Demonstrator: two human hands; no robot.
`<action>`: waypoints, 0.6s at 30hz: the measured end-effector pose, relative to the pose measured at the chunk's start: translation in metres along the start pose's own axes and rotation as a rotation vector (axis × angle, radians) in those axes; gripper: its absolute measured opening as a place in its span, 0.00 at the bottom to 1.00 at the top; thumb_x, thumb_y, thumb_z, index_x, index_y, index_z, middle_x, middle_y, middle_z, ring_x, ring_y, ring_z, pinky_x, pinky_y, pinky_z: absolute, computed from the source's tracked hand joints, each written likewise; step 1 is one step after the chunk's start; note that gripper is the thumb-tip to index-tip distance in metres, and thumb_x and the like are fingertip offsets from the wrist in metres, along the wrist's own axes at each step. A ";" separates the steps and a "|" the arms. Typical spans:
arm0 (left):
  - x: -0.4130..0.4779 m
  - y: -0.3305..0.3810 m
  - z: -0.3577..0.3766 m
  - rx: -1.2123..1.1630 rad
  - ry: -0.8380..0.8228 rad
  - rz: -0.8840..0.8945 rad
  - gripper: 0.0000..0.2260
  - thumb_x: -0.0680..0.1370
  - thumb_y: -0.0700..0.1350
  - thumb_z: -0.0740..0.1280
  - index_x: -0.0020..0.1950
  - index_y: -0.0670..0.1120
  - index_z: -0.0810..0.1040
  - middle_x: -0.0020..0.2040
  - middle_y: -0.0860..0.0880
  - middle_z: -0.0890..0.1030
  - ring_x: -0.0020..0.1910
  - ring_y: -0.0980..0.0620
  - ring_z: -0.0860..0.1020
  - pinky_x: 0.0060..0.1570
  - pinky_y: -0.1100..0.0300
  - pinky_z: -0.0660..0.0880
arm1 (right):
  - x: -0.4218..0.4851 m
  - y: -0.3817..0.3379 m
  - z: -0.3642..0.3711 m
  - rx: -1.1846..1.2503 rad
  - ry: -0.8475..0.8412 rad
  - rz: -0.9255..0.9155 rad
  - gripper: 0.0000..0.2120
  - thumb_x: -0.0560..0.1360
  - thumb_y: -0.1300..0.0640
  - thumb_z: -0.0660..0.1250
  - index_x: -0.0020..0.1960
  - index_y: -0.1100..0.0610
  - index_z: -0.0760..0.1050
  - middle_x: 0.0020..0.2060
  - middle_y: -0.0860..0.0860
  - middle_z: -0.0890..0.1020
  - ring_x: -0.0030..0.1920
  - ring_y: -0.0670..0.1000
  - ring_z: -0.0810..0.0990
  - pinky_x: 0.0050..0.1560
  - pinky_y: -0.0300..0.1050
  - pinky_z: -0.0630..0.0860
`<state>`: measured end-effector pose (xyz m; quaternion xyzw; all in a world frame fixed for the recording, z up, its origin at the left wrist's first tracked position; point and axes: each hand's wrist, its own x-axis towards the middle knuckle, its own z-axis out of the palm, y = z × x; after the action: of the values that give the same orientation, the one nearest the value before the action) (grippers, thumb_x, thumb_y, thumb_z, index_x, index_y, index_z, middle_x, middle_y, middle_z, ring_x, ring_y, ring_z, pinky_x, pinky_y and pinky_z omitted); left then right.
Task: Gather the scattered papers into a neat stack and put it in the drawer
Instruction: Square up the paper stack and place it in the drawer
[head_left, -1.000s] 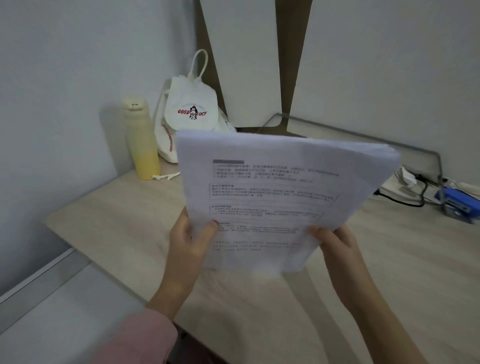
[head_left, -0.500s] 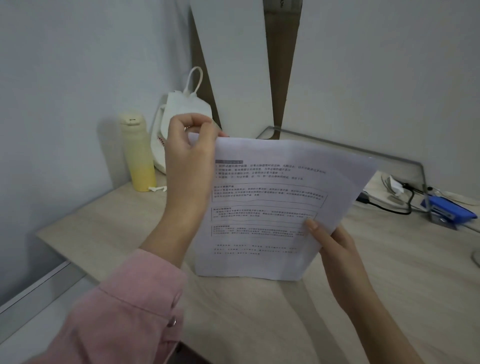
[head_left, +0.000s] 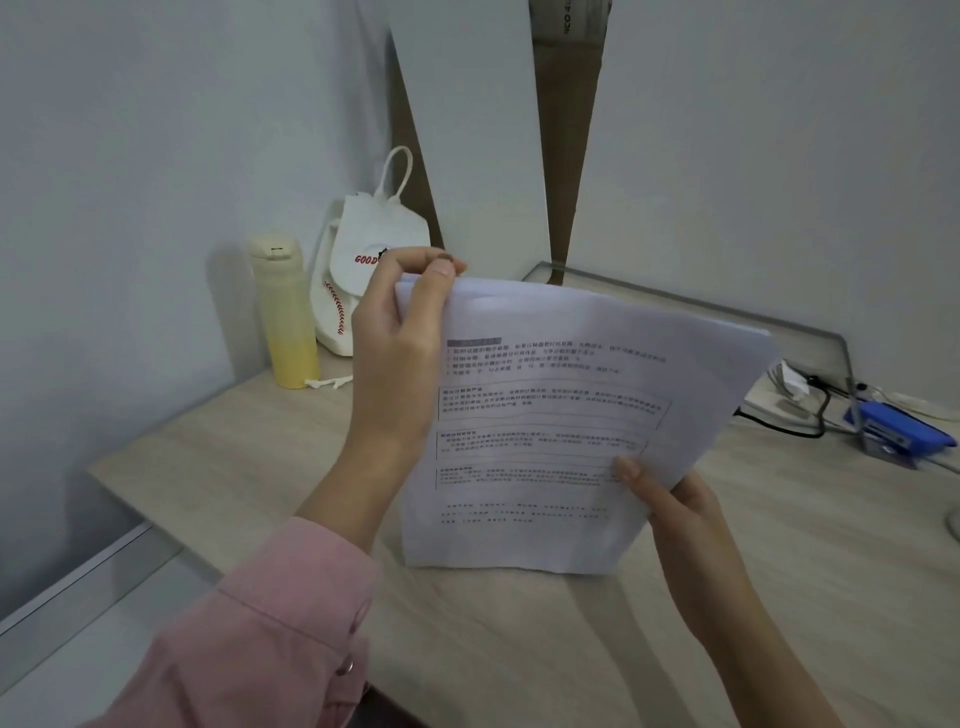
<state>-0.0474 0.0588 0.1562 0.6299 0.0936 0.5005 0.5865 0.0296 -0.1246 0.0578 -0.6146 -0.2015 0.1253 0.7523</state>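
A pale wood-grain desk (head_left: 260, 467) meets grey walls; a yellow bottle (head_left: 284, 317) stands far left. The stack of printed white papers (head_left: 561, 431) stands on edge mid-desk, left hand (head_left: 400, 332) pinching its top corner, right hand (head_left: 680, 514) gripping the lower right edge. Since a second ago the left hand has moved from the bottom edge to the top.

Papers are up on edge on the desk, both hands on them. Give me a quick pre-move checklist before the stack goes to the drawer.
1. All sheets gathered: ok as far as visible; no loose sheet shows on the pale wooden desk.
2. Grip: ok. The left hand pinches the top left corner of the stack of white printed papers; the right hand holds its lower right edge.
3. Bottom edge squared: ok; it stands on the desk and looks even.
4. Right edge squared: not ok; sheets fan out near the top right corner.
5. Drawer open and reachable: cannot tell; no drawer is in view.
6. Nearby items clear: ok; the yellow plastic bottle and blue stapler stand apart from the stack.
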 end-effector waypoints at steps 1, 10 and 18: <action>0.003 0.001 0.000 0.002 0.017 0.017 0.04 0.75 0.44 0.60 0.42 0.50 0.74 0.41 0.57 0.77 0.41 0.66 0.76 0.40 0.76 0.70 | 0.001 -0.001 0.000 0.009 0.002 -0.007 0.14 0.71 0.58 0.65 0.56 0.51 0.78 0.50 0.42 0.85 0.49 0.41 0.83 0.42 0.31 0.78; 0.011 0.016 0.001 0.453 -0.027 0.369 0.10 0.76 0.52 0.62 0.50 0.48 0.76 0.46 0.56 0.76 0.47 0.60 0.73 0.47 0.75 0.66 | 0.001 0.012 -0.009 -0.032 -0.025 0.076 0.13 0.74 0.63 0.64 0.56 0.54 0.79 0.50 0.44 0.85 0.50 0.44 0.83 0.41 0.30 0.78; 0.022 0.030 0.047 1.236 -0.863 0.569 0.17 0.77 0.59 0.58 0.61 0.53 0.70 0.57 0.53 0.77 0.48 0.54 0.69 0.44 0.57 0.64 | 0.004 0.012 -0.010 0.006 -0.033 0.084 0.13 0.74 0.64 0.64 0.56 0.53 0.79 0.49 0.45 0.86 0.49 0.45 0.84 0.40 0.32 0.79</action>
<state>-0.0162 0.0353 0.2015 0.9780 -0.0453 0.2009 -0.0335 0.0383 -0.1292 0.0445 -0.6181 -0.1875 0.1675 0.7448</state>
